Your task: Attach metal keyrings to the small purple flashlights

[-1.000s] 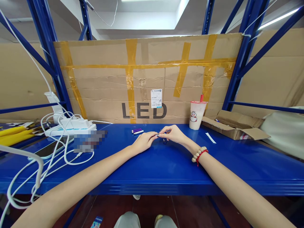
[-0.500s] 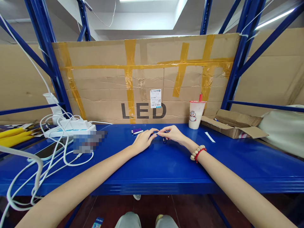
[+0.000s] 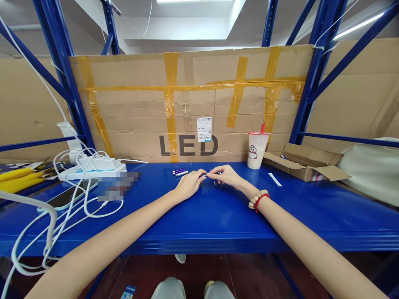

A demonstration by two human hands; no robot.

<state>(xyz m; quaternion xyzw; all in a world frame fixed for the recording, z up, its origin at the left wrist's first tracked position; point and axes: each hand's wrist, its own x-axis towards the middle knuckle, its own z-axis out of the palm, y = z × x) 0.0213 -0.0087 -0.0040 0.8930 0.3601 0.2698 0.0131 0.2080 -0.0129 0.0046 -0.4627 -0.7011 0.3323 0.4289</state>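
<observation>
Both my hands meet at the middle of the blue shelf top (image 3: pixel 218 216). My left hand (image 3: pixel 188 185) and my right hand (image 3: pixel 227 175) pinch the two ends of a small silvery-blue object (image 3: pixel 205 175), fingers closed on it. It is too small to name. A small dark piece (image 3: pixel 216 184) lies on the shelf under my right fingers. Two small purple and silver cylinders (image 3: pixel 180 172) lie just behind my left hand. My right wrist wears a bead bracelet (image 3: pixel 258 198) with a red cord.
A taped cardboard sheet marked LED (image 3: pixel 190 104) stands at the back. A drink cup with a red straw (image 3: pixel 257 150) and an open cardboard box (image 3: pixel 307 162) are at the right. A power strip (image 3: pixel 93 168), white cables (image 3: pixel 62 207) and a phone (image 3: pixel 67 196) lie at the left.
My hands have stayed together on the small object, with only slight shifts of the fingers. The view moved a little.
</observation>
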